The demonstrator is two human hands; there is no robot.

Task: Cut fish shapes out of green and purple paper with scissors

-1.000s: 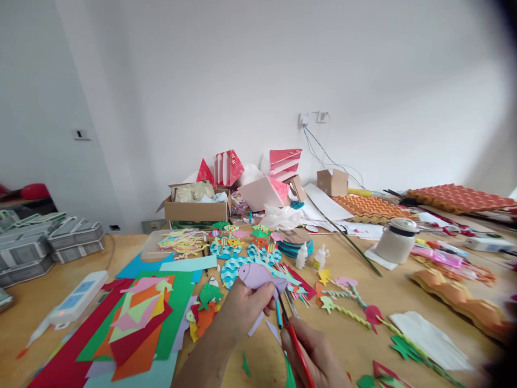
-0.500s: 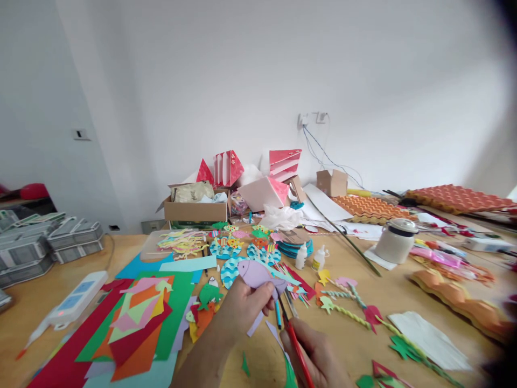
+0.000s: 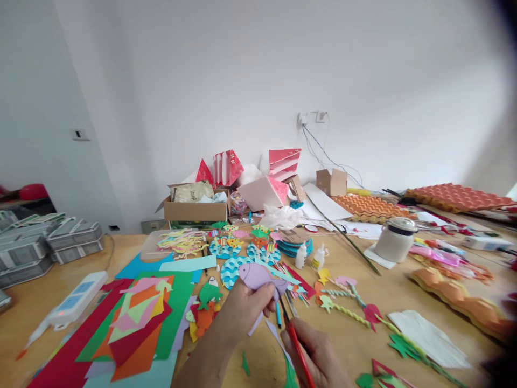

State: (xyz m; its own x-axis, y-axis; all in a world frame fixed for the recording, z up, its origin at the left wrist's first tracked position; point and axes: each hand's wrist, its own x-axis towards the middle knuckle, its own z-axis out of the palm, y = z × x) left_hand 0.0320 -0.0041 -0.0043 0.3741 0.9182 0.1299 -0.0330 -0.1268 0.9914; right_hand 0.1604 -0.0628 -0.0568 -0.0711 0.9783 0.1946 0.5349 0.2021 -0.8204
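My left hand point(image 3: 242, 310) pinches a light purple paper fish point(image 3: 253, 275) between thumb and fingers, its head with a drawn eye pointing left. My right hand point(image 3: 317, 353) is closed round red-handled scissors point(image 3: 297, 347). Their dark blades reach up to the edge of the fish near its tail; whether they are parted there I cannot make out. Below my hands lie a purple paper strip point(image 3: 278, 337) and a green paper scrap point(image 3: 245, 364). Just behind the blades lies a blue pen point(image 3: 278, 314), partly hidden.
Coloured paper sheets point(image 3: 173, 323) are stacked at the left, beside cut paper fish point(image 3: 209, 295) and a white power strip point(image 3: 78, 299). Ahead stand glue bottles point(image 3: 301, 256) and blue wavy discs point(image 3: 230, 272). To the right are braided cords point(image 3: 351, 317), a white napkin point(image 3: 428, 339) and a lidded jar point(image 3: 396, 241).
Almost nothing differs. The fish and both hands have shifted very slightly, and the scissors remain at the tail.
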